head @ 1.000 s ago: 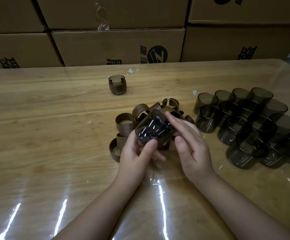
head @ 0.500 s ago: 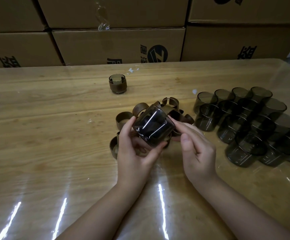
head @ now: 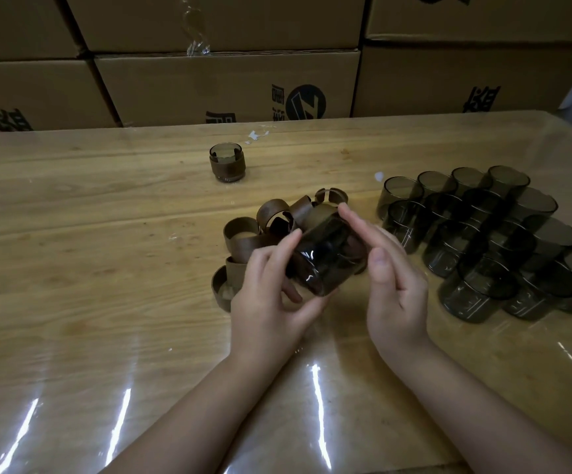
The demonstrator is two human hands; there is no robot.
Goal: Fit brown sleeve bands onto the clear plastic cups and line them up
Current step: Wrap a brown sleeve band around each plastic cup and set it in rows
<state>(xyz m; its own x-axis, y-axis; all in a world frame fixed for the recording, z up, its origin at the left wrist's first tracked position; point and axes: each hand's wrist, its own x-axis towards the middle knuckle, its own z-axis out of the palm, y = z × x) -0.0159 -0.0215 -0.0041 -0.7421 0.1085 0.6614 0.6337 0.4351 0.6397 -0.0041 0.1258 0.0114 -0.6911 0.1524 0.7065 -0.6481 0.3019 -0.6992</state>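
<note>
My left hand (head: pixel 270 295) grips a dark clear plastic cup (head: pixel 325 261), tilted on its side above the table, base toward me. My right hand (head: pixel 390 271) is at the cup's right side with its fingers extended along the far rim, where a brown band shows; whether the fingers pinch it I cannot tell. A pile of brown sleeve bands (head: pixel 264 230) lies just behind and left of the cup. One cup with a band fitted (head: pixel 227 162) stands alone farther back. A cluster of several bare cups (head: pixel 489 241) stands at the right.
Stacked cardboard boxes (head: pixel 229 87) wall off the far edge of the glossy wooden table (head: pixel 72 268). A few white scraps (head: pixel 255 135) lie near the back edge.
The cup has tipped further, and my left hand has shifted its hold round it. My right hand's fingers have straightened and slid up along the cup's far rim.
</note>
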